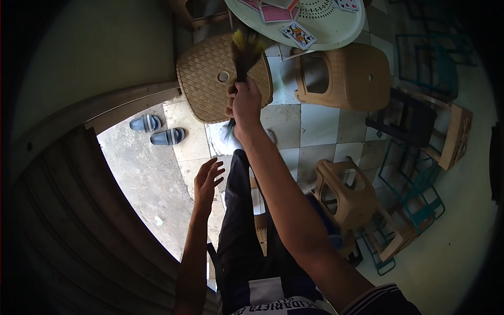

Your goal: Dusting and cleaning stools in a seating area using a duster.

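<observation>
My right hand (245, 105) is closed round the handle of a feather duster (247, 50), whose dark, yellow-tipped head points away from me. The head is slightly blurred and hangs over the seat of a tan, woven-pattern plastic stool (202, 84) with a round hole in its middle. A thin greenish end of the handle shows below my fist. Lower and to the left, my left hand (207, 181) hangs in the air with its fingers apart, holding nothing. Whether the duster touches the seat I cannot tell.
A pale green round table (346, 37) at the far side carries playing cards (298, 35). Tan stools (362, 76), (344, 194) and a black stool (407, 118) stand to the right, with teal metal frames (428, 194) behind. Blue slippers (168, 136) lie left, by the doorway.
</observation>
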Available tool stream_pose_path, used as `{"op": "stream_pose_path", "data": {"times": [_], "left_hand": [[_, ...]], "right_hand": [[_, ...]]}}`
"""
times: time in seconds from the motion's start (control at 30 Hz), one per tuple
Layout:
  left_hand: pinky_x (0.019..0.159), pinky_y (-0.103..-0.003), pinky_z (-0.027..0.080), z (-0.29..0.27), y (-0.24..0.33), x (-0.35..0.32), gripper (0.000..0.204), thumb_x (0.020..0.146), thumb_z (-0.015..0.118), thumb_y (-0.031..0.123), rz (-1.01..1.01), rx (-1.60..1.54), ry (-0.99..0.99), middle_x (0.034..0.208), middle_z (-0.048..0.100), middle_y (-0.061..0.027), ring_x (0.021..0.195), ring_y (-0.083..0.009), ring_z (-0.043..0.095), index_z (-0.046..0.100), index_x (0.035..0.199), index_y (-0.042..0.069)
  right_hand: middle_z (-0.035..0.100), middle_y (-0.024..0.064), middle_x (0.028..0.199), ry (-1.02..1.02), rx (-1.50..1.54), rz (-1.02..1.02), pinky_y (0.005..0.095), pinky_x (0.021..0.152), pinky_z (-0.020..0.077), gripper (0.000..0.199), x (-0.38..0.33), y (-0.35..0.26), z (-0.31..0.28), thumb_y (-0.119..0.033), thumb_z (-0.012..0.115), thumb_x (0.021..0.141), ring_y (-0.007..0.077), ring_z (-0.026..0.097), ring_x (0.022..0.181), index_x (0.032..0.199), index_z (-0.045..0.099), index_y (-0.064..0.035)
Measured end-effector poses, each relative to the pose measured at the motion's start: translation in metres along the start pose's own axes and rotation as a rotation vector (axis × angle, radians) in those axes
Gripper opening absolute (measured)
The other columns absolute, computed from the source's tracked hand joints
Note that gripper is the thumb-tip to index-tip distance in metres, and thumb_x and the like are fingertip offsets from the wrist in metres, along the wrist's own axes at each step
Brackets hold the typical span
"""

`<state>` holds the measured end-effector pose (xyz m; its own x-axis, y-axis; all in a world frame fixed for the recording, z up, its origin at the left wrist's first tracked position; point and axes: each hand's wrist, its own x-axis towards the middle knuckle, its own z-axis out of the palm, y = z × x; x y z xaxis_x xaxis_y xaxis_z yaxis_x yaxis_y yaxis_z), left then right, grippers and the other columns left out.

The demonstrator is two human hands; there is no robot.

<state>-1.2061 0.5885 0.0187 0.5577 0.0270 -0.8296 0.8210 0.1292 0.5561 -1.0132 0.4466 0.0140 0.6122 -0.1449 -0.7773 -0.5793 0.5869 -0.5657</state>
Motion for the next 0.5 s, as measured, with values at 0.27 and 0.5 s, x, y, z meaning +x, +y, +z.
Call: {"op": "stream_pose_path", "data": {"times": [0.27,0.5], "left_hand": [[0.096,-0.038,0.047,0.007,0.001,-0.009,0.048,0.101,0.054,0.034,0.005,-0.033,-0.007,0.128,0.061,-0.0138,0.115,-0.0248,0.060,0.050,0.137,0.003],[0.096,-0.040,0.048,0.001,-0.017,-0.013,0.048,0.101,0.054,0.035,0.006,-0.010,0.009,0.128,0.061,-0.0161,0.116,-0.0265,0.060,0.050,0.137,0.003]], "right_hand": [[0.047,0.0014,0.082,0.415,0.202,0.283,0.0288,0.042,0.0264,0.015,-0.069,0.103,-0.074,-0.020,0.042,0.096,0.0108,0.034,0.047,0.111,0.040,-0.0182],[0.044,-0.0044,0.068,0.050,0.048,0.157,0.0246,0.041,0.0256,0.004,-0.013,0.039,-0.022,-0.020,0.042,0.099,0.0066,0.030,0.045,0.099,0.045,-0.0219]]}}
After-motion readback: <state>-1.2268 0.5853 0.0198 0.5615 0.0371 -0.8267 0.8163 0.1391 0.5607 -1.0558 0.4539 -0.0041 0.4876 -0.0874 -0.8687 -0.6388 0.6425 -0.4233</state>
